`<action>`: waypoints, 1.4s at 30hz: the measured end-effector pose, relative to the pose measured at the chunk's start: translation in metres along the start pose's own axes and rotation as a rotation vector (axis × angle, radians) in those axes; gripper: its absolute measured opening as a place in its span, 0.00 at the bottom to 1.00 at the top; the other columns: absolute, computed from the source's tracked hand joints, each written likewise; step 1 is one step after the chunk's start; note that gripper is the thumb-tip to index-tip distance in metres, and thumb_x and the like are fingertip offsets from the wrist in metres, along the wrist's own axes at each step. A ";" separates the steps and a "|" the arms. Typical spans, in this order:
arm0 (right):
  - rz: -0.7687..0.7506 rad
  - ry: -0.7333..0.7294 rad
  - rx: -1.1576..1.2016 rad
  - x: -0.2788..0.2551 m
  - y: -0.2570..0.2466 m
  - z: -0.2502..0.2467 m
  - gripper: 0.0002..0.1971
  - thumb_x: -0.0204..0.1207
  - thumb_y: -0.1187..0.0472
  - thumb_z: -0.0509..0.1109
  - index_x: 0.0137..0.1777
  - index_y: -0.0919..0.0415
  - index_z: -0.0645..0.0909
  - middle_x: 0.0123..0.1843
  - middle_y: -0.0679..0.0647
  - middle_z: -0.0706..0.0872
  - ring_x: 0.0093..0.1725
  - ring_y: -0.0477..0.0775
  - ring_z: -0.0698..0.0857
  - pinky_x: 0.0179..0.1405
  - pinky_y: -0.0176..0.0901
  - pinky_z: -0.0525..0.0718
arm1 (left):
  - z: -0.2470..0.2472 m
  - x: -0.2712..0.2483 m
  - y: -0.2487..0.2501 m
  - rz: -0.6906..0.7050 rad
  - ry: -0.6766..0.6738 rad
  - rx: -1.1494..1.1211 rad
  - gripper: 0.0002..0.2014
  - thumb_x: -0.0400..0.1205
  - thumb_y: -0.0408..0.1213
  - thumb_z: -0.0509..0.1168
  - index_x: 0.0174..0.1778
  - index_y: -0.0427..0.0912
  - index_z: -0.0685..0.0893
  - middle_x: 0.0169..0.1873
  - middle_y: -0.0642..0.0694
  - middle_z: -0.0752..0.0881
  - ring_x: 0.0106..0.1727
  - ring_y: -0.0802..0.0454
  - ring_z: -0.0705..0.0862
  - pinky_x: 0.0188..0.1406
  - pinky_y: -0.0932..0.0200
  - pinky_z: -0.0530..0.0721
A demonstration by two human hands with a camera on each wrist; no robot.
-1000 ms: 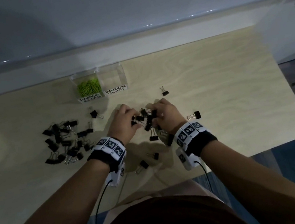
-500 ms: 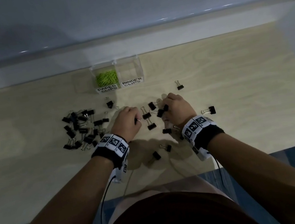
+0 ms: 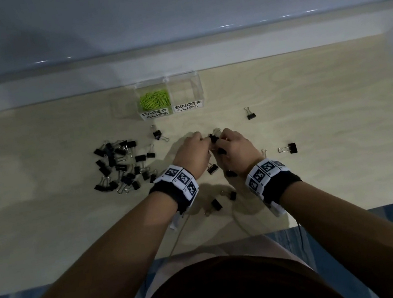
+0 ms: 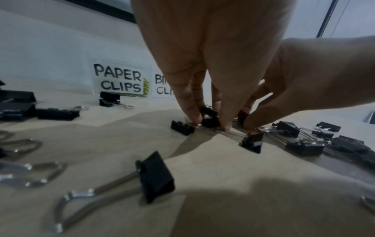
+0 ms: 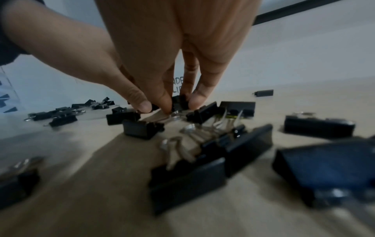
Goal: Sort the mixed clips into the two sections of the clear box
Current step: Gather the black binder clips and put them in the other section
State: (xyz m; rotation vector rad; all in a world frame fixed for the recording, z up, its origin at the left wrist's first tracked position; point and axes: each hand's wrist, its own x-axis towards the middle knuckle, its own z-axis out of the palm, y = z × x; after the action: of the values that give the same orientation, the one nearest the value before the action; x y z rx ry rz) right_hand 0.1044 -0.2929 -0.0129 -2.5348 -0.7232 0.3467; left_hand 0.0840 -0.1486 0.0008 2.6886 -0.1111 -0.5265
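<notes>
My left hand (image 3: 192,155) and right hand (image 3: 235,148) both pinch small black binder clips (image 3: 214,138) — folded bodies, wire loops. Green paper clips (image 3: 154,98) fill one section of the clear box (image 3: 198,88).

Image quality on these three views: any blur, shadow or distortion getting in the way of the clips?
Head view: dim, hands cast soft shadows on the table, far edge bowed by the wide lens. Left wrist view: foreground binder clip soft, the "PAPER CLIPS" label sharp. Right wrist view: nearest black clips heavily blurred.
</notes>
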 end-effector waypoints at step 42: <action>0.340 0.139 0.073 0.016 0.088 -0.065 0.09 0.66 0.72 0.70 0.42 0.63 0.87 0.41 0.58 0.82 0.37 0.55 0.81 0.40 0.35 0.72 | -0.043 0.042 0.006 0.224 0.109 -0.027 0.15 0.78 0.42 0.69 0.60 0.45 0.83 0.54 0.46 0.79 0.56 0.49 0.77 0.54 0.52 0.81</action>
State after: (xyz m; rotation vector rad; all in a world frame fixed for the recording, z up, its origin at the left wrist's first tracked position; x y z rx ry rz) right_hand 0.1790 -0.3740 -0.0043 -2.5781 -0.2211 0.2989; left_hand 0.1390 -0.1445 0.0249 2.6281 -0.3668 -0.3094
